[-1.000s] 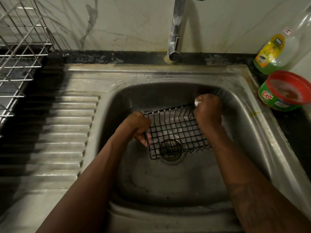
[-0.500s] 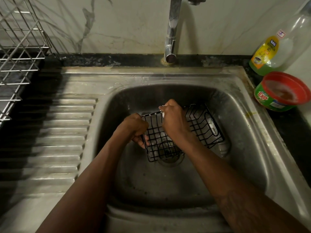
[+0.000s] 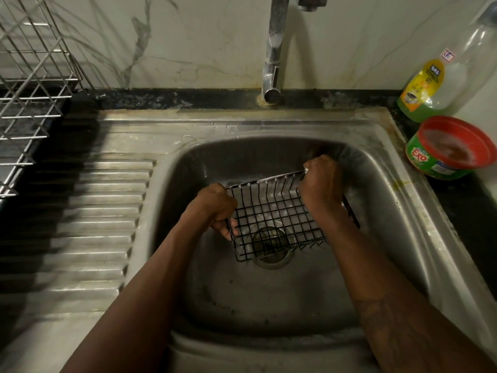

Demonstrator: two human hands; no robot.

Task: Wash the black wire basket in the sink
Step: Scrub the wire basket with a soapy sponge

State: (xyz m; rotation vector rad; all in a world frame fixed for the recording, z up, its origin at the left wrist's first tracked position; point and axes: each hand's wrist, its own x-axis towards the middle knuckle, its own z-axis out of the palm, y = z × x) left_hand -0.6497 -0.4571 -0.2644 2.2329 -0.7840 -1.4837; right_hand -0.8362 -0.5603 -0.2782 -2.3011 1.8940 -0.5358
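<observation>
Basket above drain, left fingers gripping its near-left edge, right fingers clenched over far rim

We see a black wire basket, its bars crossing in a square grid, with white suds dotting its twelve o'clock rim. The sink is dull grey steel, and its drainboard at nine o'clock is ribbed in light and dark stripes. The wall is white, veined grey. At two o'clock, on the black tabletop, stand a clear bottle with a yellow label and green liquid, and a green tub rimmed red.
</observation>
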